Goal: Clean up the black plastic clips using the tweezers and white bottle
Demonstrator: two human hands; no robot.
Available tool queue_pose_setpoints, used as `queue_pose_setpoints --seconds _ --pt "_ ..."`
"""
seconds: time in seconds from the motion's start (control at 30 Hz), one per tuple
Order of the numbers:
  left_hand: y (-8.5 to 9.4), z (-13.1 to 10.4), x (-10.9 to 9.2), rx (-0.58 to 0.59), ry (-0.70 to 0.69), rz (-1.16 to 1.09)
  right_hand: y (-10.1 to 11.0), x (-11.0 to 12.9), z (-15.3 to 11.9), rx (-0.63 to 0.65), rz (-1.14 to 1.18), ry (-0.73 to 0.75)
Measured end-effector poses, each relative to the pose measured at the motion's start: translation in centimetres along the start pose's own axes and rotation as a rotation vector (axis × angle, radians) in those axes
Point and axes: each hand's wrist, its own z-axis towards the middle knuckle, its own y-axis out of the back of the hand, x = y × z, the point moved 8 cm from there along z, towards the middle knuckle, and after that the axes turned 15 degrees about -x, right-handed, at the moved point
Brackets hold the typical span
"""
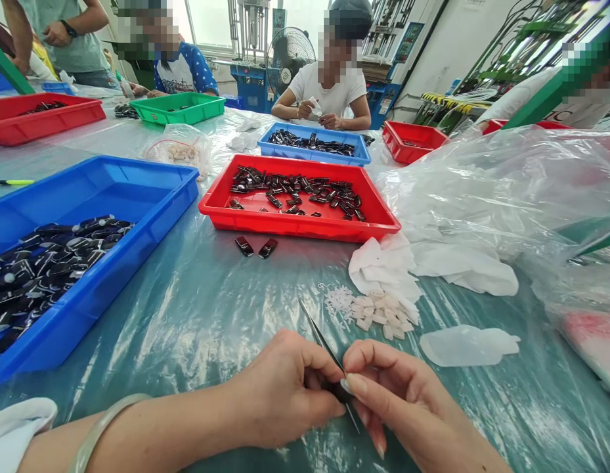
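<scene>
My left hand [285, 387] and my right hand [398, 401] meet near the table's front edge over a small dark part [340, 391], mostly hidden between the fingers. The left hand pinches the part. Thin metal tweezers [318, 335] slant up and away from between the two hands, and which hand grips them is unclear. My right thumb presses a small pale piece onto the part. A pile of small white pieces [378, 314] lies just beyond the hands. Two loose dark parts [255, 247] rest in front of the red tray [295, 226].
A blue tray [137, 217] of dark parts stands at left. Another blue tray [312, 154], red trays [43, 125] and a green tray [179, 112] sit farther back. Crumpled plastic bags [506, 190] fill the right. Several people work across the table.
</scene>
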Motion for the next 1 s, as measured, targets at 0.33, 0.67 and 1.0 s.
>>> queue_pose_setpoints --seconds 0.33,0.67,1.0 --pt "0.1 0.3 0.1 0.054 0.248 -0.271 1.4 0.1 0.5 -0.087 0.129 0.087" --pt "0.2 0.4 0.1 0.065 0.256 -0.369 1.4 1.2 0.0 -0.081 -0.016 0.275" --pt "0.3 0.8 0.6 0.061 0.259 -0.356 1.6 1.3 -0.1 -0.140 -0.105 0.313"
